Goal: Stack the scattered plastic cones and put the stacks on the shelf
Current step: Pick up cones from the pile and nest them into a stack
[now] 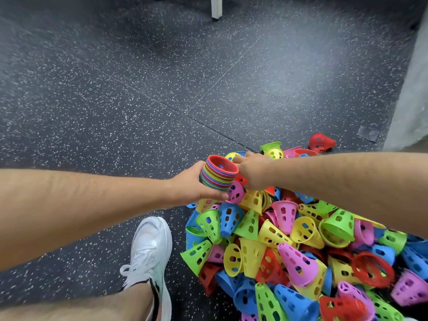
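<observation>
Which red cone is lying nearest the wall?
The red cone on its side at the far edge of the pile, beyond the right hand. The other red cones sit deeper in the pile, nearer the shoe.

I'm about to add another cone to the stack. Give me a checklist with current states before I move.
1. Left hand grips the stack securely: ok, fingers are wrapped round it.
2. Stack's open mouth faces up, red rim on top: ok.
3. Right hand has a cone: cannot tell, its fingers are hidden behind the stack.
4. Loose cones left in the pile: ok, many.
5. White shoe apart from the pile: ok, floor shows between them.
6. Shelf located: cannot tell, only a white post shows at the top edge.
</observation>
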Tool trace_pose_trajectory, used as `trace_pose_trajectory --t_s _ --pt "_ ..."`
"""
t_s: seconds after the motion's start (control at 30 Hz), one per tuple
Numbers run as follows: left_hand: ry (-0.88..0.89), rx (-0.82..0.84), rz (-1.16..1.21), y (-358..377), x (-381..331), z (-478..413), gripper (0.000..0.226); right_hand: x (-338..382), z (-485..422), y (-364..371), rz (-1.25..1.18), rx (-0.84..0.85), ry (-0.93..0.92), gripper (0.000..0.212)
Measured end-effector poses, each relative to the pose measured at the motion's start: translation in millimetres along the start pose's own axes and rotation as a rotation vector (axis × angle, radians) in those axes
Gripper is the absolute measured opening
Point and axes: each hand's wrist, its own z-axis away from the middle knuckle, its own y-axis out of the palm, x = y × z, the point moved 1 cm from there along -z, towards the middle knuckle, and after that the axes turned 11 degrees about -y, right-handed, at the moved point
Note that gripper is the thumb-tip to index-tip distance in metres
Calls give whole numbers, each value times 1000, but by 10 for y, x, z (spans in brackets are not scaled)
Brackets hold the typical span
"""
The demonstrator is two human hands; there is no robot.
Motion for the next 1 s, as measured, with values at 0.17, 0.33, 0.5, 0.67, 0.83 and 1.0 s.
trace_pose_trajectory --t_s 0.17,0.33,0.5,0.67,0.83,1.0 --pt "-2 17 -4 -30 38 -15 80 -72 70 -69 -103 -133 32 59" --pt "39 36 -15 57 -130 33 52 -257 446 -234 -434 -396 225 55" --pt "72 56 -42 180 -283 -17 53 -327 885 -439 -645 -638 417 43" --pt "73 68 -36 345 -372 -35 62 -122 1067 -412 -723 -837 397 45" --pt "85 89 -40 463 -425 -4 56 79 1121 -251 -768 -686 268 44" --pt "90 124 -21 527 -446 5 56 24 1156 -48 -864 -487 112 66"
